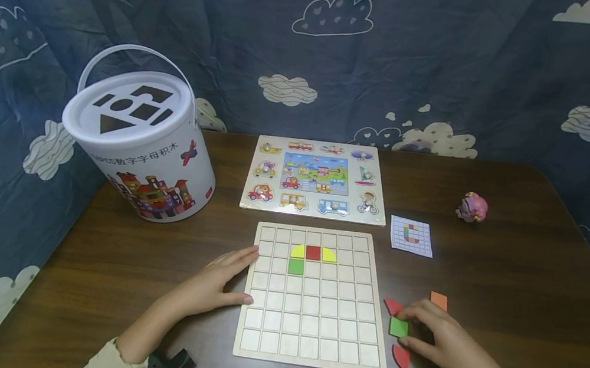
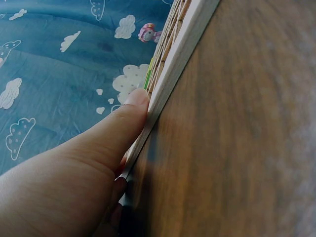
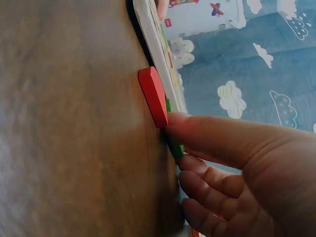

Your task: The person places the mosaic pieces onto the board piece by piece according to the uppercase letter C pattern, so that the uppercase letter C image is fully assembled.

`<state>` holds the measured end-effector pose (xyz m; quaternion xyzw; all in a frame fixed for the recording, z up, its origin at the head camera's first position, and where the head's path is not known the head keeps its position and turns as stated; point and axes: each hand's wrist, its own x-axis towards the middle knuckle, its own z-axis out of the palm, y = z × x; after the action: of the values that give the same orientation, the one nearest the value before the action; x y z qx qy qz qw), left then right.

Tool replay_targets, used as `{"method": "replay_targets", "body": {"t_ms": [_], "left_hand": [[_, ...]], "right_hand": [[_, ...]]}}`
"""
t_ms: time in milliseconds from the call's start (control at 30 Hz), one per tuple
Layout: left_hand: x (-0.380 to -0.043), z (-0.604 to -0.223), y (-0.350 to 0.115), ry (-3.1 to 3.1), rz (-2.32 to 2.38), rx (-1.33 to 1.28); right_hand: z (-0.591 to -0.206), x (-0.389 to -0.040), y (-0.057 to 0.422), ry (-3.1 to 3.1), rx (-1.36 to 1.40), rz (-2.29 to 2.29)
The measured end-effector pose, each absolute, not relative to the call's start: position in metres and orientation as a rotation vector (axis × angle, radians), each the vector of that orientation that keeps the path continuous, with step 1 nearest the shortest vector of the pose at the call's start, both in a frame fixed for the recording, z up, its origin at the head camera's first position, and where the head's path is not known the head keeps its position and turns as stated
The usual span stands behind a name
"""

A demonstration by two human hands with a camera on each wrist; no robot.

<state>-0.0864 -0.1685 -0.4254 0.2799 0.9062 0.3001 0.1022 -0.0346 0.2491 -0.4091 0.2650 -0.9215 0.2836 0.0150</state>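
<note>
A wooden grid board (image 1: 311, 345) lies on the table, with a red square tile (image 1: 312, 252) between two yellow quarter-round tiles (image 1: 297, 252) and a green square tile (image 1: 296, 266) below the left one. Against the board's left edge rests my left hand (image 1: 216, 277), fingers extended; in the left wrist view its thumb (image 2: 131, 106) touches that edge. To the right of the board, my right hand (image 1: 437, 334) pinches a green square block (image 1: 398, 327) between thumb and fingers. Red quarter-round blocks (image 1: 401, 358) lie on either side of it, and an orange block (image 1: 438, 300) sits behind the fingers.
Right of the board's far corner lies a small pattern card (image 1: 411, 236). A vehicle picture puzzle (image 1: 314, 208) stands behind the board. The white bucket (image 1: 169, 160) is at back left, a pink toy figure (image 1: 472, 207) at back right. A black strap (image 1: 170, 367) is near the left forearm.
</note>
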Motion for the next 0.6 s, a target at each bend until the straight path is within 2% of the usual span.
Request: {"method": "replay_targets", "body": {"t_ms": [267, 600], "left_hand": [[-0.086, -0.426, -0.169, 2.678, 0.882, 0.829], [-0.086, -0.425, -0.169, 2.683, 0.882, 0.823]], "right_hand": [[-0.395, -0.036, 0.236, -2.801, 0.750, 0.994], [-0.381, -0.042, 0.184, -2.634, 0.807, 1.336]]}}
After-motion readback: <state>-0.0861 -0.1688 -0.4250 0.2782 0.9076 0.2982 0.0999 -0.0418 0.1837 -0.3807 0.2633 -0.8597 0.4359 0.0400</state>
